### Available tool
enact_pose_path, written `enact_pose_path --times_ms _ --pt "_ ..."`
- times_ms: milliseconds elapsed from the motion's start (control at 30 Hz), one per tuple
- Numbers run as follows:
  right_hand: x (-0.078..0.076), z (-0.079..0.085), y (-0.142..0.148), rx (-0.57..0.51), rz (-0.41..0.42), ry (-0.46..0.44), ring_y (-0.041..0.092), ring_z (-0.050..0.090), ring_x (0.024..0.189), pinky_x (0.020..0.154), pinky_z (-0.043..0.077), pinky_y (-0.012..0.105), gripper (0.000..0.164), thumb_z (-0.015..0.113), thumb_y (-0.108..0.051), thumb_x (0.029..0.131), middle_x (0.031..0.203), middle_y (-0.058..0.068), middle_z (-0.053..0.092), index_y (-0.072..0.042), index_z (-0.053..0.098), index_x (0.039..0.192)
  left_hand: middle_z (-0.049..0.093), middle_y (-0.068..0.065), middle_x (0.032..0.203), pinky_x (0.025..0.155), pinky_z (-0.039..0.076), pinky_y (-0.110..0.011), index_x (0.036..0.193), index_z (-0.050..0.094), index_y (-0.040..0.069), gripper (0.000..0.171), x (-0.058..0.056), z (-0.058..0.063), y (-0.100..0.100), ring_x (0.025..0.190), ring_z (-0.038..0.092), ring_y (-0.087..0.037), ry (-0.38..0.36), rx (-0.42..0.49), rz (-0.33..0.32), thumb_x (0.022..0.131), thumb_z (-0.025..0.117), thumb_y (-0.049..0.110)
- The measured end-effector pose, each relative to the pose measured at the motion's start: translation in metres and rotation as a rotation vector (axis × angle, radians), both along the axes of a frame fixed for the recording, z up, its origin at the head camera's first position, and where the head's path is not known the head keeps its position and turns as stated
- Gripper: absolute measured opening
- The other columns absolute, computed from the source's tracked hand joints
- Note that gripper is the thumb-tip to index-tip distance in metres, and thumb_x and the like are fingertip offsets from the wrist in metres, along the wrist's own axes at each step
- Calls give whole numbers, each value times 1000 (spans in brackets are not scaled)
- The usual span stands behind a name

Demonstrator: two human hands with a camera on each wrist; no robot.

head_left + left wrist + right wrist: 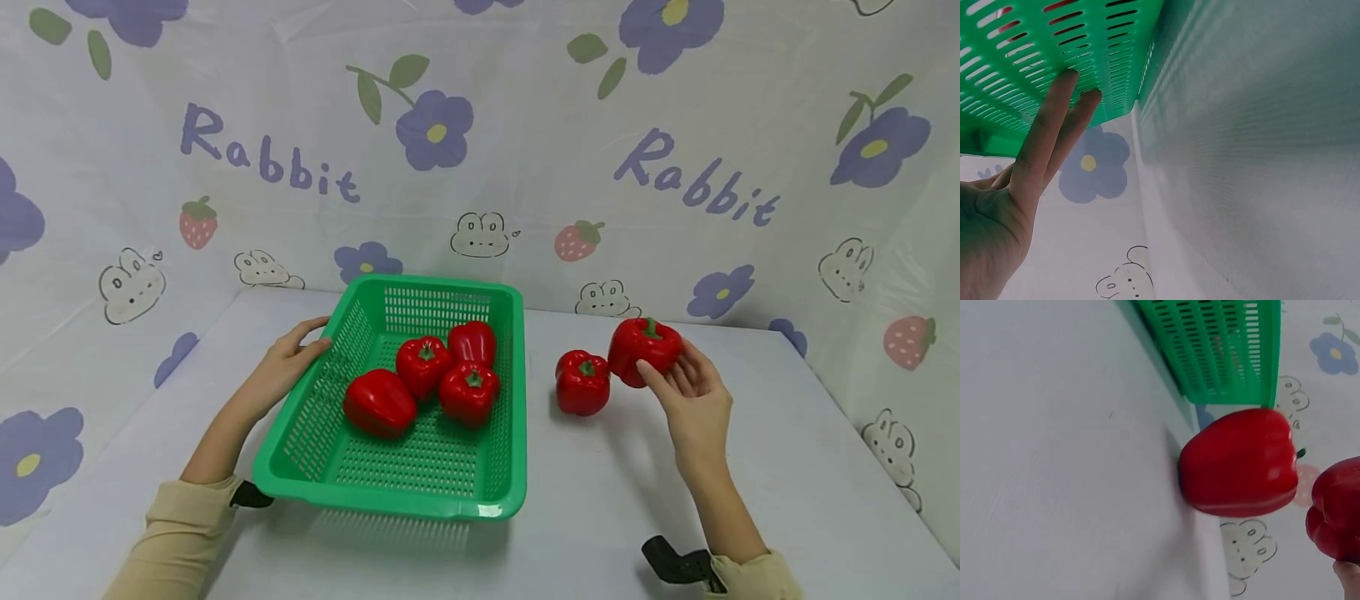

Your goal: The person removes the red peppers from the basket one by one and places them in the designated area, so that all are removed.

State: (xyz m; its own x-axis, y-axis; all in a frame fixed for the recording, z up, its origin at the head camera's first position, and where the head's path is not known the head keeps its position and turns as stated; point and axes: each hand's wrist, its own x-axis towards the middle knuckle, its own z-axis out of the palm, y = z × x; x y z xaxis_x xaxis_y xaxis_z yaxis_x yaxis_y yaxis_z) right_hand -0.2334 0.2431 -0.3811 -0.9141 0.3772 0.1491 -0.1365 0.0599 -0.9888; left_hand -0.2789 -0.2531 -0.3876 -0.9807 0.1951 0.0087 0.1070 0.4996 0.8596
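Note:
A green slotted plastic basket (pixel 390 498) holds several red bell peppers (pixel 380 403). My left hand (pixel 291 362) is at the basket's left side, and in the left wrist view its straight fingers (pixel 1054 122) touch the slotted wall from outside. To the right of the basket, my right hand (pixel 696 400) holds a red bell pepper (pixel 637 346) above the table, its green stem upward. Another red bell pepper (pixel 582 385) stands on the table between the basket and that hand. The right wrist view shows only a fingertip under the held pepper (pixel 1340 506).
A white table (pixel 585 500) lies under everything. Behind it hangs a white cloth (pixel 525 158) printed with purple flowers, strawberries and rabbits. Dark wrist mounts (pixel 678 562) show near both sleeves.

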Motion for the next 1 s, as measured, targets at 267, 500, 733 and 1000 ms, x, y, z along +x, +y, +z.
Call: enact_pose_path --times_ms 267,500,733,1000 --pt "-7 -22 13 9 -49 -23 28 45 139 95 45 13 73 77 -19 84 150 13 46 -11 42 148 66 -27 107 68 57 -30 155 24 12 61 0 0 0 74 69 -10 7 -4 3 105 41 40" --pt "-14 -41 22 53 -63 -102 27 44 139 101 42 18 74 77 -22 85 151 13 44 -9 40 148 66 -26 106 68 57 -30 155 23 12 61 1 0 0 74 69 -10 2 9 -3 104 42 39" --pt "-19 -52 27 93 -60 -145 28 44 139 104 40 22 76 77 -24 85 152 13 44 -8 38 149 65 -28 108 67 58 -30 155 23 12 61 1 1 0 74 69 -10 -7 12 3 104 42 39" --pt "-20 -55 29 102 -38 -150 27 44 140 103 40 23 77 76 -22 86 152 11 44 -8 37 150 65 -29 110 68 58 -30 155 23 12 61 2 2 1 75 69 -9 -9 16 0 104 42 39"
